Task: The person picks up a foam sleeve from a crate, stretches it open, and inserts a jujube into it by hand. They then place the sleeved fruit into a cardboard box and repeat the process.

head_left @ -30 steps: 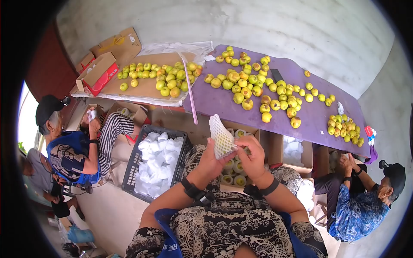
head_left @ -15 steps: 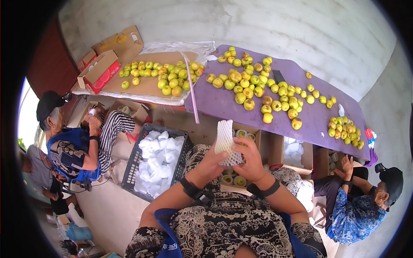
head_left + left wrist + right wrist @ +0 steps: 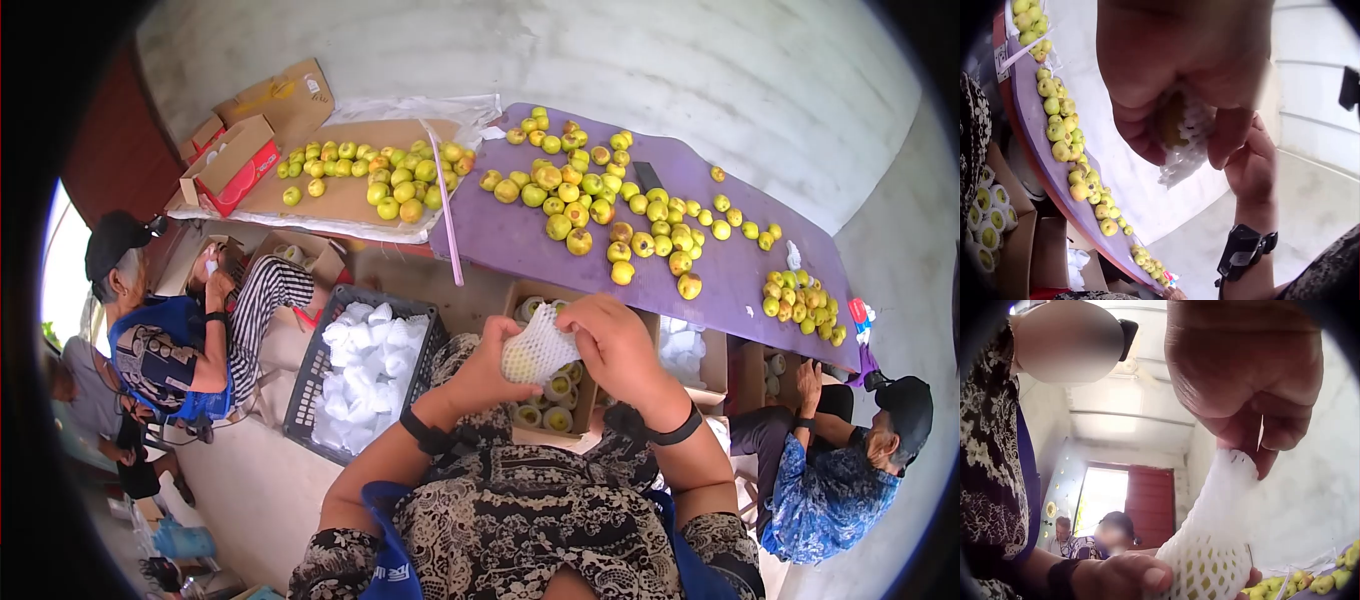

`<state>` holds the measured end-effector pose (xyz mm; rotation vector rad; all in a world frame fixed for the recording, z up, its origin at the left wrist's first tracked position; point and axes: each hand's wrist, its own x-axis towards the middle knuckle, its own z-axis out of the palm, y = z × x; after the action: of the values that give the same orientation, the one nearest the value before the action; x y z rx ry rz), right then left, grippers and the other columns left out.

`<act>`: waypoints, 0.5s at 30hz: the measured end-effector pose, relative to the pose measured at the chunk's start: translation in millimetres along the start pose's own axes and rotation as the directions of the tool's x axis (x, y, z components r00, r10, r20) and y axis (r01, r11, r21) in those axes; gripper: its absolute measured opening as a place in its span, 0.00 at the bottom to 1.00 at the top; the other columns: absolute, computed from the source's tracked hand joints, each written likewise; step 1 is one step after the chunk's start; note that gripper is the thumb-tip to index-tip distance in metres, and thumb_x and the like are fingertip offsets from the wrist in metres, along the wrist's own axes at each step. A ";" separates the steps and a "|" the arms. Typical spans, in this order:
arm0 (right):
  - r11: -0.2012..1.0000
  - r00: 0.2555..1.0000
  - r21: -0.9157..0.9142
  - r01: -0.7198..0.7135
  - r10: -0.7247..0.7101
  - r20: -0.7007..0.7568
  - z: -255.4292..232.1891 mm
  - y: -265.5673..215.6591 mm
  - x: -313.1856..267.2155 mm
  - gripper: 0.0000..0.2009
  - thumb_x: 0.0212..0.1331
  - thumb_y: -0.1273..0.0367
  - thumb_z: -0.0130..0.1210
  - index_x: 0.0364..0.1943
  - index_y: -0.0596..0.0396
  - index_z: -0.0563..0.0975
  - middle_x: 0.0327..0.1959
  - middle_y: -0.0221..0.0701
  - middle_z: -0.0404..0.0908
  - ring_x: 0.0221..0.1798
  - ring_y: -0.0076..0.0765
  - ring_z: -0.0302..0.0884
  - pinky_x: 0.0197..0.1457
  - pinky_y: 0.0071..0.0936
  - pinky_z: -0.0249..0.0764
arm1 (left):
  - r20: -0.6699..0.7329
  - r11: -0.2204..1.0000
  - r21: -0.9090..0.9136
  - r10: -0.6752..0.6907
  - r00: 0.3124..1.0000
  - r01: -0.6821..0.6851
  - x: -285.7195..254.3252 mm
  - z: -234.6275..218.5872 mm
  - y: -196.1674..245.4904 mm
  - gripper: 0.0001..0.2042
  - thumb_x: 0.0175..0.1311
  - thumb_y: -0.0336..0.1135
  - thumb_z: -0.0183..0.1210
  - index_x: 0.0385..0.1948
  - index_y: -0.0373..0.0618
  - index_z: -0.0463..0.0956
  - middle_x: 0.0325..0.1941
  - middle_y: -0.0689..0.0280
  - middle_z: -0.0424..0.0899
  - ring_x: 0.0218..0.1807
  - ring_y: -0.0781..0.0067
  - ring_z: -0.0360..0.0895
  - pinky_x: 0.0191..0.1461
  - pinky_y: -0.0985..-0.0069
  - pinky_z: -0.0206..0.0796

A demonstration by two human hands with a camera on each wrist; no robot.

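In the head view, my left hand (image 3: 470,378) grips a yellow-green apple (image 3: 1174,119) covered by a white foam net (image 3: 541,348). The fingers and thumb curl round its wide lower part. My right hand (image 3: 628,352) pinches the narrow loose end of the net; the right wrist view shows thumb and fingertips closed on that sleeve end (image 3: 1239,464). Apple skin shows through the mesh. Right below my hands stands an open carton (image 3: 512,300) with several netted apples (image 3: 557,418), partly hidden by the hands.
Many loose apples (image 3: 590,212) lie on the purple table (image 3: 730,270), others on the cardboard-covered table (image 3: 335,205) at left. A dark crate (image 3: 301,392) of white foam nets (image 3: 362,372) stands left of my knees. People sit at left (image 3: 165,350) and right (image 3: 835,480).
The net, upright and held by both hands half a second ago, now tilts up to the right. My right hand has moved up and right to its narrow end; the left keeps the apple.
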<state>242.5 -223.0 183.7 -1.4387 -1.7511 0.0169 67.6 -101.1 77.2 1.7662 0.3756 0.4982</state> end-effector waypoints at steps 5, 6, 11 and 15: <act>0.991 0.991 -0.106 -0.083 0.094 0.100 -3.0 -0.9 1.3 0.09 0.51 0.82 0.53 0.36 0.57 0.77 0.36 0.38 0.79 0.39 0.51 0.76 0.43 0.38 0.73 | -0.007 1.000 -0.004 0.027 1.000 -0.027 1.2 -6.7 10.6 0.39 0.38 0.30 0.77 0.55 0.45 0.60 0.53 0.66 0.67 0.59 0.74 0.65 0.64 0.73 0.60; 0.997 0.994 -0.062 -0.052 0.058 0.097 -3.2 1.9 2.5 0.09 0.51 0.83 0.54 0.35 0.58 0.77 0.36 0.38 0.79 0.38 0.50 0.77 0.42 0.37 0.74 | 0.001 0.998 -0.056 0.029 1.000 -0.029 1.2 -8.4 13.4 0.39 0.39 0.30 0.76 0.56 0.44 0.60 0.54 0.64 0.69 0.59 0.73 0.67 0.64 0.72 0.61; 0.993 0.994 0.118 -0.031 0.019 0.107 -0.9 5.8 5.4 0.09 0.49 0.83 0.58 0.34 0.60 0.77 0.34 0.36 0.78 0.37 0.40 0.79 0.39 0.30 0.76 | 0.038 0.972 -0.234 -0.006 0.999 0.014 0.7 -14.9 8.0 0.40 0.41 0.28 0.75 0.60 0.44 0.61 0.55 0.63 0.72 0.58 0.72 0.69 0.63 0.72 0.62; 0.938 0.958 0.276 -0.208 0.137 0.253 2.8 14.9 0.8 0.11 0.48 0.83 0.61 0.37 0.61 0.76 0.37 0.33 0.78 0.38 0.30 0.79 0.40 0.24 0.77 | 0.008 0.960 -0.276 0.054 0.999 -0.049 -2.0 -15.1 9.0 0.40 0.42 0.25 0.73 0.61 0.44 0.60 0.56 0.65 0.71 0.60 0.73 0.68 0.64 0.73 0.62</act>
<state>252.8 -216.0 175.0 -1.4005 -1.7082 0.5434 58.1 -91.8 88.7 1.5118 0.2366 0.5462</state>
